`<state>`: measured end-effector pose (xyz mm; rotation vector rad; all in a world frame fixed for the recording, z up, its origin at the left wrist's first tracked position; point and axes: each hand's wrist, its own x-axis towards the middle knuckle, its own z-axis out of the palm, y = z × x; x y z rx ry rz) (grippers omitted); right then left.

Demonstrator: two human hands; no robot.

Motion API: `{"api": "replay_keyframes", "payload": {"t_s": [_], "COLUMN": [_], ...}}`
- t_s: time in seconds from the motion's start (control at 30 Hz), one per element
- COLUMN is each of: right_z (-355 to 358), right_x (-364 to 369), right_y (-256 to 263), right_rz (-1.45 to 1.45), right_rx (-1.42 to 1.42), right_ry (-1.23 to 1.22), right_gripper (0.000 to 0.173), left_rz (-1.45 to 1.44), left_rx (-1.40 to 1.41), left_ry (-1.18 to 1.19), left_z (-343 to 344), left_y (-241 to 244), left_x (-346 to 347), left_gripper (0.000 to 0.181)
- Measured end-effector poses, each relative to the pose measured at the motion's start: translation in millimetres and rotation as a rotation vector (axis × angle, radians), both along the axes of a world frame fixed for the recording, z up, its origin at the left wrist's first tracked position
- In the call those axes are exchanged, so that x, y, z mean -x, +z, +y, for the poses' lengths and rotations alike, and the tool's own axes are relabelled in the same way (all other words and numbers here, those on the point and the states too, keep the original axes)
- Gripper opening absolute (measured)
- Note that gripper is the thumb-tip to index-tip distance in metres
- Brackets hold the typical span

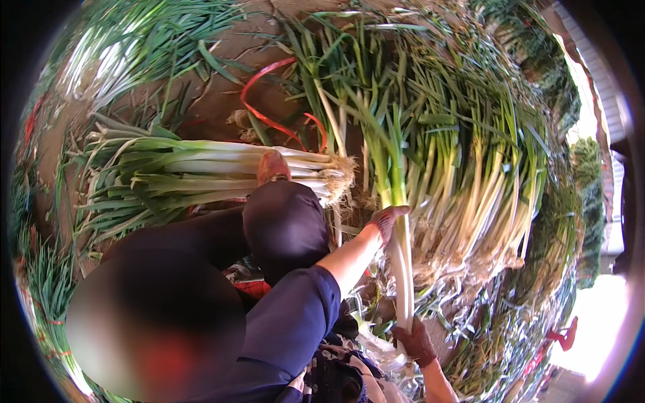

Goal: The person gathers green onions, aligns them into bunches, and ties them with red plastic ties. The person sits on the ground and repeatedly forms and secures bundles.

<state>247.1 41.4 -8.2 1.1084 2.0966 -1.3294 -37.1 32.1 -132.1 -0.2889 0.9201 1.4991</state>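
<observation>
My left hand (387,221), in a dark red knit glove, grips several long leeks or large green onions (401,267) where white stalk turns to green leaf. Lower down, my right hand (415,341), gloved alike, is closed around their root end; the roots are mostly hidden. To the left of my hands lies a thick bundle of the same vegetable (227,163), roots facing right. A reddish-brown thing (272,167), perhaps a shoe tip, rests on it beside a dark-clad knee (287,226).
Many loose stalks (468,201) lie in a row at the right. Red strapping (259,113) curls on the ground above the bundle. More stalks (106,60) are piled at the upper left, and tied bunches (55,312) at the lower left. A blurred round shape covers the lower left.
</observation>
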Motion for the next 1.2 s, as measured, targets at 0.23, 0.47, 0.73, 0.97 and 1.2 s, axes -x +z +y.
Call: {"api": "replay_keyframes", "payload": {"t_s": [0.23,0.47,0.73,0.97,1.2], "right_z": [73,50,-40,-28,-12], "right_x": [126,349,461,468,487], "right_y": [-113,-160,-158,-152,-168], "right_rz": [0.4,0.848,0.282,0.467,0.729], "right_rx": [-0.791,-1.011,-0.876,-0.795,-0.843], "right_ry": [0.47,0.9,1.489,1.37,1.126], "right_gripper": [0.065,0.051,0.056,0.059,0.041], "left_rz": [0.288,0.577,1.681,1.723,1.693], "left_rx": [-0.156,-0.226,0.865,0.753,0.807], "left_ry": [0.198,0.364,-0.578,-1.436,-1.278], "left_z": [-9,-222,-393,-366,-351], "left_y": [90,136,49,21,28], "left_x": [174,269,256,324,345], "left_gripper": [0.053,0.05,0.064,0.078,0.065]}}
